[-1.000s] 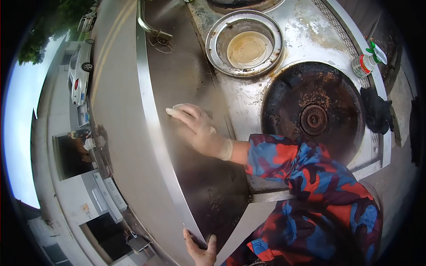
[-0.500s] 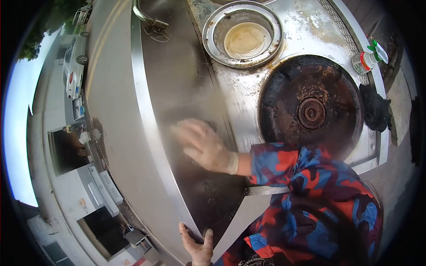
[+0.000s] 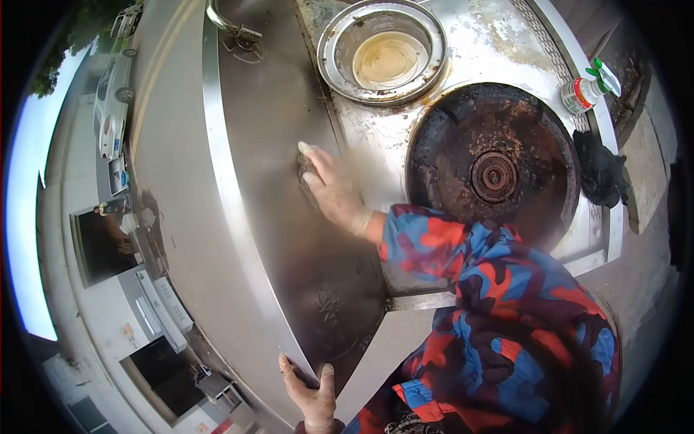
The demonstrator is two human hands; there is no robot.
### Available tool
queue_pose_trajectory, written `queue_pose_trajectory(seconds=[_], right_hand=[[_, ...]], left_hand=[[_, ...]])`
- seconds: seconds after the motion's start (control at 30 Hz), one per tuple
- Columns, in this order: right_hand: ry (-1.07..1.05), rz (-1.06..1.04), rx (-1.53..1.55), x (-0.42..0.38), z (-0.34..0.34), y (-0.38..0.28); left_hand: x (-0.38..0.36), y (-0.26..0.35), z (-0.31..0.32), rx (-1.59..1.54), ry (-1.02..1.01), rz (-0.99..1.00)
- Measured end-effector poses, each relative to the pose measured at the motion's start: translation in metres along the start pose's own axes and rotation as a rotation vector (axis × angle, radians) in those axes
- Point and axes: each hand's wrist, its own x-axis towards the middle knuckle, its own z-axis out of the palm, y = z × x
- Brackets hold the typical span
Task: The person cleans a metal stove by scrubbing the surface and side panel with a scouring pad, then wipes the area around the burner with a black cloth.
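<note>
My right hand [image 3: 334,189], in a thin translucent glove, presses a dark, wiry scouring pad [image 3: 309,184] against the upright steel back panel [image 3: 267,123] of a stove. Its fingers are bent over the pad, which shows only in part. Near the bottom of the view, my left hand [image 3: 311,396], also gloved, grips the corner of that panel, with fingers on one side and thumb on the other. Grey-brown smears cover the panel, and dark scribble-like marks [image 3: 329,307] show on its lower part.
Beside the panel lies the metal stovetop with a round, rusty burner [image 3: 499,137] and a steel pot ring [image 3: 383,50] holding murky liquid. A spray bottle [image 3: 578,94] and a black cloth or bag [image 3: 601,173] rest along the far edge. A faucet [image 3: 231,25] projects from the panel.
My right hand has moved up along the panel, and the pad under its fingers now shows. My left hand keeps its hold on the panel corner. The view has shifted slightly.
</note>
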Motion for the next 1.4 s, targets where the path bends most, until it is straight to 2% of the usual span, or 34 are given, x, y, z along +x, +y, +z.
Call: queue_pose_trajectory(seconds=[0.07,0.1,0.2,0.3,0.37,0.43,0.47,0.5,0.53,0.57,0.6,0.7,0.73,0.77,0.8,0.83,0.9,0.93,0.97,1.0,1.07,1.1,1.13,1.23,1.27,1.3,1.37,1.4], right_hand=[[-0.097,-0.140,-0.149,-0.064,-0.002,-0.023],[-0.101,-0.137,-0.147,-0.053,0.001,-0.018],[0.116,-0.214,-0.068,0.050,0.007,0.015],[0.258,-0.049,-0.165,0.187,0.009,0.089],[0.245,0.098,-0.154,0.196,0.012,0.105],[0.220,0.117,-0.164,0.143,0.011,0.092],[0.198,0.033,-0.144,0.101,0.013,0.089],[0.126,0.090,-0.041,0.039,0.001,0.039],[0.050,0.052,-0.176,-0.010,-0.002,0.022],[0.119,0.021,-0.087,-0.061,0.011,0.027],[0.072,0.074,-0.137,-0.089,0.009,0.018],[0.170,0.020,-0.122,-0.047,0.014,0.045],[0.150,0.054,-0.226,-0.009,0.003,0.045],[0.272,0.045,-0.186,0.036,0.013,0.088],[0.294,0.221,-0.165,0.079,0.016,0.126],[0.311,0.209,-0.238,0.106,0.014,0.138],[0.281,0.266,-0.203,0.107,0.015,0.141],[0.258,0.319,-0.172,0.103,0.011,0.136],[0.264,0.230,-0.144,0.075,0.012,0.130],[0.268,0.142,-0.116,0.024,0.015,0.113],[0.147,0.154,-0.213,-0.079,0.015,0.071],[0.096,0.149,-0.167,-0.123,0.013,0.050],[0.064,0.102,-0.162,-0.144,0.013,0.039],[0.147,0.021,-0.188,-0.076,0.010,0.040],[0.175,0.056,-0.319,-0.035,0.003,0.040],[0.334,0.018,-0.320,0.013,0.019,0.086],[0.360,0.215,-0.325,0.091,0.018,0.128],[0.361,0.212,-0.322,0.093,0.022,0.128]], left_hand=[[0.002,0.001,0.000,0.042,0.009,0.005],[0.002,0.001,-0.001,0.011,0.004,-0.004],[0.002,0.013,-0.002,0.002,-0.001,-0.048],[0.002,0.006,0.004,-0.045,0.015,-0.069],[-0.001,0.003,-0.002,-0.102,0.027,-0.058],[0.001,0.005,-0.001,-0.056,-0.012,-0.073],[0.000,0.000,0.002,-0.098,0.017,-0.037],[-0.001,0.001,0.002,-0.101,0.009,-0.038],[-0.001,0.004,0.003,-0.089,0.031,-0.054],[0.000,0.005,0.002,-0.074,0.055,-0.067],[0.001,0.003,0.001,-0.073,0.052,-0.067],[0.000,0.000,-0.002,0.047,0.026,-0.023],[0.001,0.005,-0.003,0.010,0.013,-0.045],[0.002,0.007,-0.002,-0.031,0.001,-0.069],[0.000,0.006,0.000,-0.027,-0.002,-0.080],[0.000,0.005,0.001,-0.038,0.030,-0.066],[-0.001,0.005,0.002,-0.053,0.061,-0.055],[-0.002,0.007,0.002,-0.065,0.063,-0.081],[0.000,0.008,0.003,-0.083,0.069,-0.097],[-0.001,0.008,0.004,-0.090,0.068,-0.094],[0.000,0.010,0.003,-0.071,0.069,-0.109],[0.002,0.009,0.003,-0.071,0.065,-0.105],[0.001,0.009,0.003,-0.075,0.076,-0.087],[-0.001,0.007,0.003,-0.046,0.089,-0.064],[0.000,0.007,0.003,-0.017,0.093,-0.049],[0.000,0.009,0.005,-0.012,0.093,-0.062],[0.000,0.013,0.005,-0.070,0.098,-0.102],[0.001,0.009,0.003,-0.053,0.078,-0.045]])
